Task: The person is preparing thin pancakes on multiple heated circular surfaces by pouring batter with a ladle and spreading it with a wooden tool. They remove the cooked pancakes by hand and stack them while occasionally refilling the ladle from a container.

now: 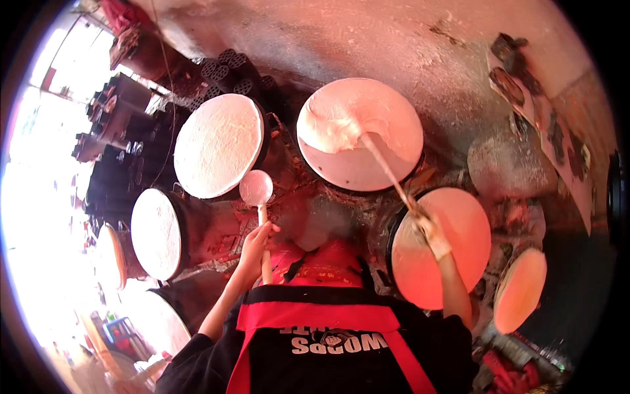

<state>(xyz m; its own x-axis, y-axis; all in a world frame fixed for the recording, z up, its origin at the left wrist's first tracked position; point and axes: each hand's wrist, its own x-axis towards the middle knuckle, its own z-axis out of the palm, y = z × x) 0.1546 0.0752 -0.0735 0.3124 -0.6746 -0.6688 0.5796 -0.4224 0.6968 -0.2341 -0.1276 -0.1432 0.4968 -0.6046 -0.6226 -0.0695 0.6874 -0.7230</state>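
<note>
My left hand (256,244) is closed round the pale handle of a ladle (256,188), whose round, whitish head points away from me. My right hand (428,234) grips a long-handled spreader (382,161). Its far end meets pale batter on the round griddle (357,176) ahead; a smear covers the back part, and the near part of the plate is bare and grey. Below my right hand is another round griddle (453,276). Beyond the ladle, to the left, a griddle carries a full pale sheet (220,146).
More round plates curve along my left, one topped with a white sheet (155,234). At far right a pale disc (522,291) stands tilted. Stacked honeycomb coal briquettes (230,69) lie behind the griddles. A plank (558,144) with dark objects leans against the wall.
</note>
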